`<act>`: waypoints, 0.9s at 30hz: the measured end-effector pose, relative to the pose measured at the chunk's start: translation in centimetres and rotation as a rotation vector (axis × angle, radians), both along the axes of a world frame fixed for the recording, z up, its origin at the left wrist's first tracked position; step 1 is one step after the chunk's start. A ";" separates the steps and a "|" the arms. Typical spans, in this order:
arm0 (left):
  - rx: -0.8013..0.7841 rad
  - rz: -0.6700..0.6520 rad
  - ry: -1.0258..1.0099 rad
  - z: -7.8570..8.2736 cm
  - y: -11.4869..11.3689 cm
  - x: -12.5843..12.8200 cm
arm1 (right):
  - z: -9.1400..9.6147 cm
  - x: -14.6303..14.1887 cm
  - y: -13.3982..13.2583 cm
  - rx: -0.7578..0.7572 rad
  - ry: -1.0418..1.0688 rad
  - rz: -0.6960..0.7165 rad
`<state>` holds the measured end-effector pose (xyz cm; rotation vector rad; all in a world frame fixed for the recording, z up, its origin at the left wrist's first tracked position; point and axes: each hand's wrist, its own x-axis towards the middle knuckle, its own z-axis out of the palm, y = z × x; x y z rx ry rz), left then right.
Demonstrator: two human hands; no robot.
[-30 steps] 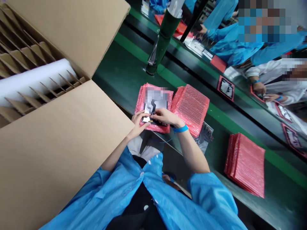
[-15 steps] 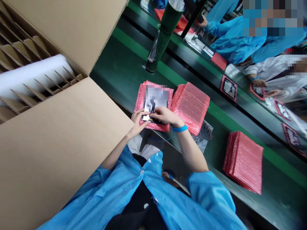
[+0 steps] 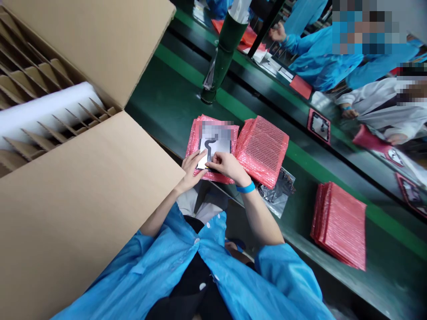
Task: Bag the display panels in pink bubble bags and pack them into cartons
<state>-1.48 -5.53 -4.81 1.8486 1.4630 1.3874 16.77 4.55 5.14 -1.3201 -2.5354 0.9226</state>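
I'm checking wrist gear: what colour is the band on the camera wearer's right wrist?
The wristband is bright blue, best seen in the head view.

Blue smock (image 3: 126, 275), white buttons (image 3: 202, 286), black top (image 3: 191, 278), blue wristband (image 3: 246, 188)

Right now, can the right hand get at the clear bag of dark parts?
Probably yes: the pink bubble-wrap stack seems to overlap one edge of the clear bag, but the rest looks uncovered. The right hand would first have to leave the flat panel.
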 end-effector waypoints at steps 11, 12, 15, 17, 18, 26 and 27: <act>-0.095 -0.021 0.017 0.8 0.2 -0.5 | -5.4 3.4 -8.5 0.639 0.047 0.073; -0.098 -0.017 0.015 0.8 0.1 -0.4 | -5.8 3.5 -8.7 0.653 0.019 0.069; -0.096 -0.014 0.007 0.9 -0.1 -0.3 | -6.6 3.6 -8.7 0.690 -0.018 0.066; -0.098 -0.017 0.009 0.9 -0.1 -0.3 | -6.9 3.6 -8.5 0.724 -0.016 0.062; -0.101 -0.017 0.012 0.9 -0.1 -0.3 | -7.1 3.5 -8.4 0.734 -0.014 0.055; -0.117 -0.027 0.015 0.8 -0.2 -0.4 | -6.5 2.0 -9.3 0.672 -0.004 -0.050; -0.111 -0.025 0.005 0.8 -0.2 -0.4 | -6.1 2.2 -9.4 0.656 0.015 -0.054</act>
